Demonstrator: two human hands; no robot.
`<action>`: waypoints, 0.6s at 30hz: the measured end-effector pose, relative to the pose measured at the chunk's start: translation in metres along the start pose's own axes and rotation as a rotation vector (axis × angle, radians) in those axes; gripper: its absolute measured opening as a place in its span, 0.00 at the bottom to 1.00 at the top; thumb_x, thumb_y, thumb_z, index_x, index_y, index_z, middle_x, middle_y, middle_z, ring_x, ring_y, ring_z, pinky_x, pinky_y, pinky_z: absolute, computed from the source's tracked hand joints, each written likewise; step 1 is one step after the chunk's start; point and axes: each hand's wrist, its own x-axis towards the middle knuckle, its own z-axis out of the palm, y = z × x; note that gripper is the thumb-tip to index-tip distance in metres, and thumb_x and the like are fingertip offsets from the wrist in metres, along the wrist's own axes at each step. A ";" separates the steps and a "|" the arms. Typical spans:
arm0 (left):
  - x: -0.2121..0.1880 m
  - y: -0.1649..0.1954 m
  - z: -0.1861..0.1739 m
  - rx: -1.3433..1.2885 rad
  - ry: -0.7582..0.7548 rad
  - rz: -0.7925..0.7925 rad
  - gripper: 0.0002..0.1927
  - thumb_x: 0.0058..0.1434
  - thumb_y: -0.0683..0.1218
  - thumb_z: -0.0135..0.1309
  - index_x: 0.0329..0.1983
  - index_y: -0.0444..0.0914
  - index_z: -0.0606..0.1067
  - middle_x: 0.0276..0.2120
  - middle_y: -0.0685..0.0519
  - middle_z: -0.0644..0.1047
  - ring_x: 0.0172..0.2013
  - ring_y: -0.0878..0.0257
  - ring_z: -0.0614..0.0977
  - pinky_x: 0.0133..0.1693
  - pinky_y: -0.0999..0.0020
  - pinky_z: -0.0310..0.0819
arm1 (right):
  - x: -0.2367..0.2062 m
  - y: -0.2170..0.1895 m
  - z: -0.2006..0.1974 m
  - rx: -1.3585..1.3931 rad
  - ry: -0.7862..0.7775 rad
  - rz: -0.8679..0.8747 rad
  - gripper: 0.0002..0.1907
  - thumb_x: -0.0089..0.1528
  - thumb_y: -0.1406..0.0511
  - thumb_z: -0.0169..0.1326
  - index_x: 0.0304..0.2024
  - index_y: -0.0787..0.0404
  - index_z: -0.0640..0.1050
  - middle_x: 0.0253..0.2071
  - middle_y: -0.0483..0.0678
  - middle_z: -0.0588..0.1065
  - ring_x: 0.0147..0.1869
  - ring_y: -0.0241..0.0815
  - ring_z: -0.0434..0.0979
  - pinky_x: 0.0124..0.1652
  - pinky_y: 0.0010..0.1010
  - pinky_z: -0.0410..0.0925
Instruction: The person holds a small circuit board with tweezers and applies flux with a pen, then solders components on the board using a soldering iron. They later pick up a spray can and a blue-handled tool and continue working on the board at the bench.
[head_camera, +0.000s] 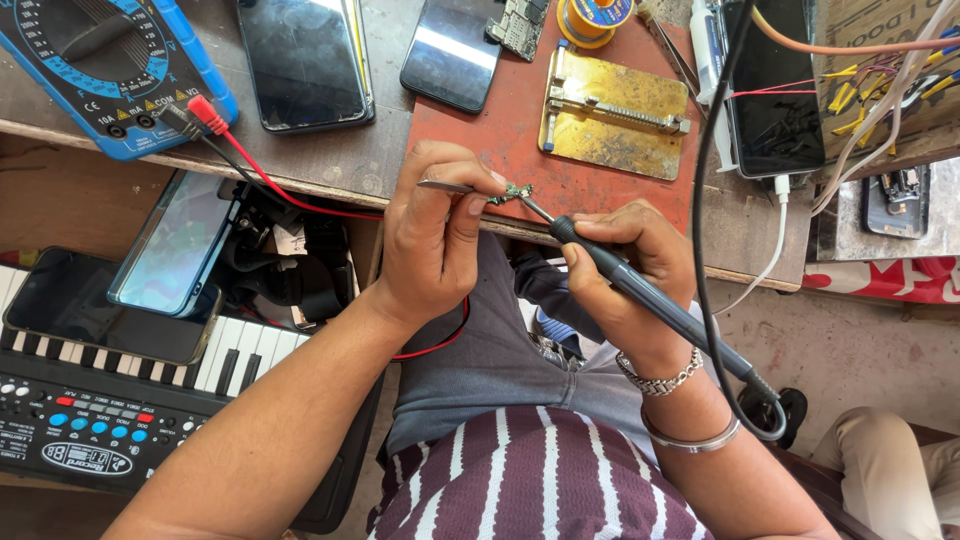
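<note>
My left hand (432, 235) grips metal tweezers (447, 186) that pinch a tiny green circuit board (516, 191) just over the workbench edge. My right hand (632, 270) holds a dark soldering iron (640, 292) like a pen, its thin tip touching the little board. The iron's black cable (700, 200) loops from my wrist up across the bench. A red mat (500, 130) lies right behind the board, carrying a brass board holder (612, 112) and a solder spool (592, 17).
Two dark phones (305, 60) (452, 50) lie on the bench by a blue multimeter (105, 60) with red and black leads. Another phone (775, 90) charges at the right among loose wires. Below left, two phones (110, 305) rest on a small keyboard (100, 420).
</note>
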 end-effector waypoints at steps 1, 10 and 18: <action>0.000 0.000 0.000 0.002 0.000 0.003 0.05 0.75 0.35 0.47 0.50 0.36 0.71 0.46 0.48 0.73 0.42 0.57 0.77 0.46 0.67 0.75 | 0.000 0.001 0.000 0.022 -0.005 0.024 0.09 0.62 0.77 0.60 0.42 0.67 0.75 0.44 0.51 0.75 0.48 0.36 0.79 0.50 0.26 0.73; 0.000 0.001 0.000 -0.015 -0.003 -0.014 0.06 0.75 0.34 0.46 0.50 0.36 0.71 0.47 0.48 0.73 0.42 0.58 0.78 0.46 0.69 0.76 | -0.002 0.004 0.001 0.074 0.001 0.078 0.09 0.62 0.77 0.60 0.43 0.66 0.74 0.43 0.49 0.75 0.48 0.34 0.78 0.49 0.25 0.73; 0.000 0.000 0.000 -0.023 -0.005 -0.017 0.06 0.75 0.34 0.47 0.51 0.36 0.71 0.47 0.48 0.72 0.42 0.59 0.78 0.45 0.69 0.76 | -0.002 0.004 0.001 0.049 0.006 0.084 0.09 0.62 0.77 0.61 0.43 0.66 0.75 0.42 0.48 0.75 0.46 0.33 0.78 0.47 0.23 0.72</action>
